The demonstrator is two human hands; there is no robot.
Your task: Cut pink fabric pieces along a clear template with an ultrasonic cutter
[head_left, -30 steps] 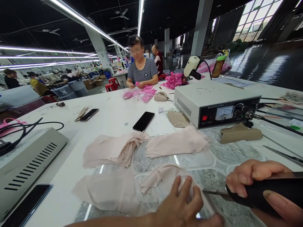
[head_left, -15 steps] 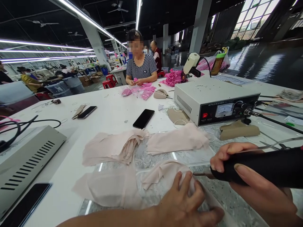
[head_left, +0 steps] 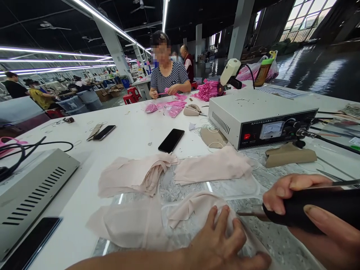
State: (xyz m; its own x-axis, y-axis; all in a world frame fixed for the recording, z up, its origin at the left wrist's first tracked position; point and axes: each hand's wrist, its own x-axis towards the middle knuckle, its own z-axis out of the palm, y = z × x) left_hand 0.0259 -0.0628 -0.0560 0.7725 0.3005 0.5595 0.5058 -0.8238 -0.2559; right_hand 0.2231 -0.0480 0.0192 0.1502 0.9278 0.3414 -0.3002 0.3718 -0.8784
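My left hand (head_left: 222,240) lies with spread fingers on a pale pink fabric piece (head_left: 197,206), pressing it against the grey marbled sheet (head_left: 275,228). In my right hand (head_left: 323,217) is a thick black tool (head_left: 315,202), its thin metal tip pointing left, a little to the right of my left fingertips and just off the fabric edge. Behind my left hand are a folded stack of pink fabric (head_left: 126,174) and another pink stack (head_left: 212,165). A thin, see-through pink piece (head_left: 126,225) is spread at the left.
A grey box with a dial (head_left: 261,120) stands at the back right, another grey box (head_left: 39,195) at the left. Phones lie on the white table (head_left: 135,131), one (head_left: 171,140) behind the fabric. Across the table a person in stripes (head_left: 170,80) handles pink material.
My right hand and the black tool have shifted right, the tip now farther from the fabric. My left hand has barely moved. The person opposite has spread their hands with a pink strip between them.
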